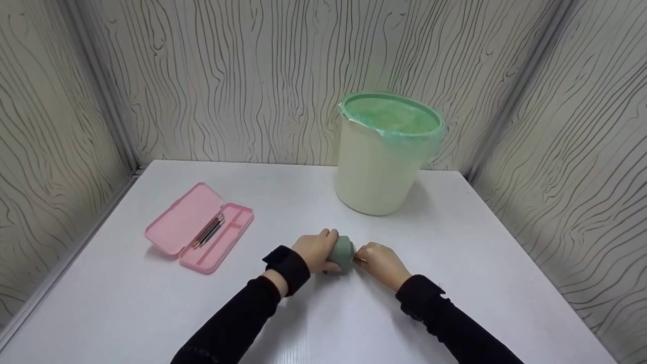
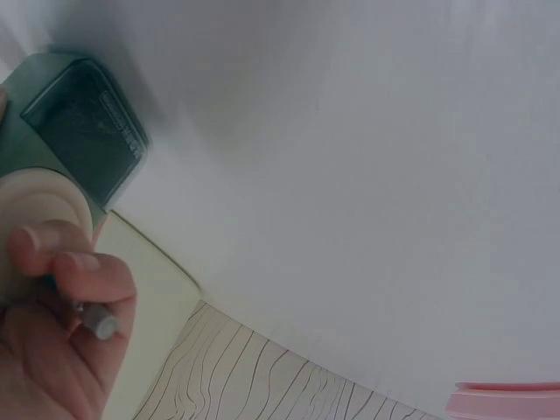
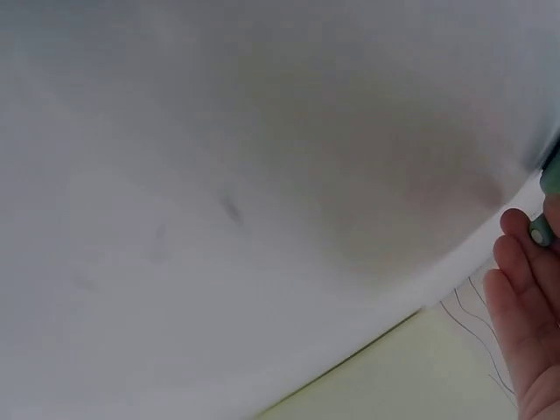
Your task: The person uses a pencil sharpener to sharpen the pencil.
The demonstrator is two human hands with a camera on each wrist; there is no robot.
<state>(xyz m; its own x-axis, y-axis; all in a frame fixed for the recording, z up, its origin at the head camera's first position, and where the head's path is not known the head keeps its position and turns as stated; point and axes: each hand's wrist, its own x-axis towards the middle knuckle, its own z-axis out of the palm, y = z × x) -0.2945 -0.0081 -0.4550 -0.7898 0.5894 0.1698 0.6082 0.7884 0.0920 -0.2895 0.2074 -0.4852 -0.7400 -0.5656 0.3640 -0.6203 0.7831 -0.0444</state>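
A green pencil sharpener (image 1: 343,253), with a dark see-through shavings drawer (image 2: 87,131) and a round cream front (image 2: 44,201), lies over the white table. The left hand (image 1: 314,251) grips its body from the left. On the other side, the right hand (image 1: 381,262) pinches a pencil (image 2: 101,322) against the cream front; only its blunt end shows between the fingers. In the right wrist view, the right hand (image 3: 529,306) is at the right edge, fingers partly cut off, with the pencil end (image 3: 541,232) peeking out.
An open pink pencil case (image 1: 217,258) with several pencils (image 1: 209,231) in one compartment lies to the left. Behind the hands, slightly right, stands a tall pale bin (image 1: 371,172) with a green rim and bag. Wood-patterned walls (image 1: 242,81) enclose the table's back and sides.
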